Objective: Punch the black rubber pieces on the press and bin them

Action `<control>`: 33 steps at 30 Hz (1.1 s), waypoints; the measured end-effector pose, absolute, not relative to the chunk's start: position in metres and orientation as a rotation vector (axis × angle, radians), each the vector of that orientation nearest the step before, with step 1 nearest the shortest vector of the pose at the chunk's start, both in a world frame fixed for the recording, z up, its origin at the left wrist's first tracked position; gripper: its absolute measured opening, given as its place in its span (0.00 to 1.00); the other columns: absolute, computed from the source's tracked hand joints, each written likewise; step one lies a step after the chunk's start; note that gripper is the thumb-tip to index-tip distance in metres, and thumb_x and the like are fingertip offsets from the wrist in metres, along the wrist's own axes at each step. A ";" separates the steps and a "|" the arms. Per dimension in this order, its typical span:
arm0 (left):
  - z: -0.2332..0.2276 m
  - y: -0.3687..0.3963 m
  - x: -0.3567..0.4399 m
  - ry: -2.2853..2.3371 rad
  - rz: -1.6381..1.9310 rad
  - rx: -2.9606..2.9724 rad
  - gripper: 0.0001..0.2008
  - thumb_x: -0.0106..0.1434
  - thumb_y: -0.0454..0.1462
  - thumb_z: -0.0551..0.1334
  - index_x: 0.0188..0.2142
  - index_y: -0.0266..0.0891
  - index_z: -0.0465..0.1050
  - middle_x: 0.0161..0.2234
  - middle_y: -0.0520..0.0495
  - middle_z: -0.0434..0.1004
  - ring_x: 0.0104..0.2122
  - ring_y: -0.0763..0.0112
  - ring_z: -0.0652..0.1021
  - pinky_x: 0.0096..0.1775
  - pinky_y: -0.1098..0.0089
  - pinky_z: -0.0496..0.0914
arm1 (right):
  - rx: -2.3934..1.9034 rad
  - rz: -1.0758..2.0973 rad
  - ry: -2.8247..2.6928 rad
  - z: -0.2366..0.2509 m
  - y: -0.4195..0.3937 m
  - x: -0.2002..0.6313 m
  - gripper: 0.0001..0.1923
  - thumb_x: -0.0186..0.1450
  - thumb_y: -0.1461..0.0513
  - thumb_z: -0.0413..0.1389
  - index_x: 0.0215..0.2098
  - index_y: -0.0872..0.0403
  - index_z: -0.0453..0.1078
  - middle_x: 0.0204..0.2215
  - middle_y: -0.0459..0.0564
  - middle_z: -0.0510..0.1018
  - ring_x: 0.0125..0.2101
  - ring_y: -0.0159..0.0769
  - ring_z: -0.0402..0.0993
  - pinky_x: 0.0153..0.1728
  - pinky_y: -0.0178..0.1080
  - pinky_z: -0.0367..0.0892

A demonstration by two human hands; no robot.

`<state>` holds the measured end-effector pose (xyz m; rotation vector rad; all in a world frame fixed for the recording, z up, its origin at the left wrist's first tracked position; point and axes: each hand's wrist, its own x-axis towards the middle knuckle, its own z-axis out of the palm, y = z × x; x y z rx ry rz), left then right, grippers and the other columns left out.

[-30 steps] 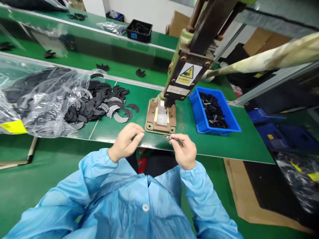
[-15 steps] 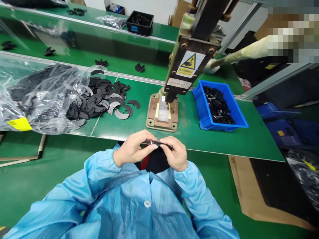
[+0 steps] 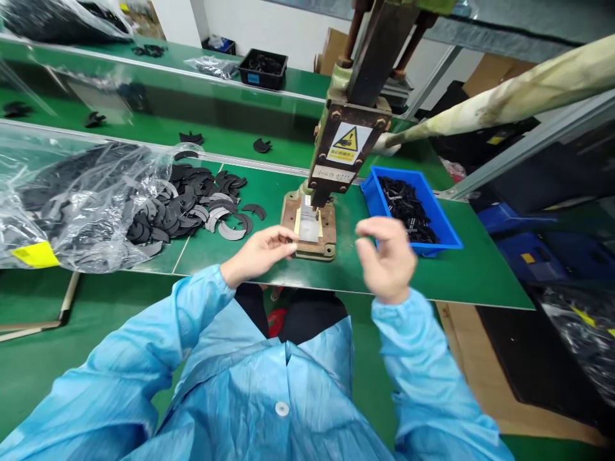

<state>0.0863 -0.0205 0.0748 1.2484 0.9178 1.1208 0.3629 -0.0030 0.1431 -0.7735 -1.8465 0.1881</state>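
Note:
My left hand (image 3: 262, 255) is at the front left of the press base (image 3: 314, 248), its thumb and fingers pinched together. Whatever those fingers hold, if anything, is too small or hidden to make out. Off to the right, my right hand (image 3: 388, 259) hovers over the front of the table, slightly smeared by motion. Its thumb stands apart from the curled fingers, and nothing shows between them. Close behind it is a blue bin (image 3: 444, 246) of small black parts (image 3: 408, 208). The press ram (image 3: 321, 195) hangs above a metal plate (image 3: 309, 229) on the base.
Black crescent-shaped pieces (image 3: 187, 205) spill from a clear plastic bag (image 3: 86, 218) on the left. Further back, several black parts lie behind a metal rail (image 3: 259, 165). A black bin (image 3: 264, 78) stands on the far shelf. A pale wrapped pole (image 3: 480, 96) slants in from the right.
My hands have parted from the dark thin piece they held together near the table edge. The left moved forward to the press base, the right went right, towards the blue bin.

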 end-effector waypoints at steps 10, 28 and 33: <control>0.069 0.083 0.088 1.402 1.013 2.159 0.07 0.69 0.39 0.67 0.41 0.41 0.85 0.41 0.45 0.87 0.42 0.60 0.83 0.49 0.62 0.75 | -0.343 0.308 -1.669 0.314 0.055 0.352 0.30 0.71 0.40 0.50 0.50 0.54 0.79 0.40 0.46 0.80 0.43 0.33 0.86 0.48 0.43 0.81; 0.083 0.073 0.075 1.412 0.795 2.373 0.16 0.75 0.40 0.58 0.54 0.39 0.83 0.54 0.42 0.86 0.55 0.57 0.82 0.60 0.59 0.73 | -0.456 -0.006 -1.679 0.168 0.009 0.353 0.18 0.68 0.52 0.63 0.25 0.46 0.65 0.22 0.38 0.74 0.34 0.35 0.79 0.59 0.56 0.76; 0.107 0.099 0.005 1.717 0.415 2.455 0.19 0.70 0.38 0.62 0.58 0.39 0.82 0.56 0.39 0.84 0.57 0.51 0.80 0.61 0.55 0.72 | -0.493 0.043 -1.831 0.184 0.002 0.366 0.12 0.65 0.57 0.65 0.26 0.46 0.70 0.24 0.39 0.77 0.39 0.39 0.83 0.65 0.62 0.75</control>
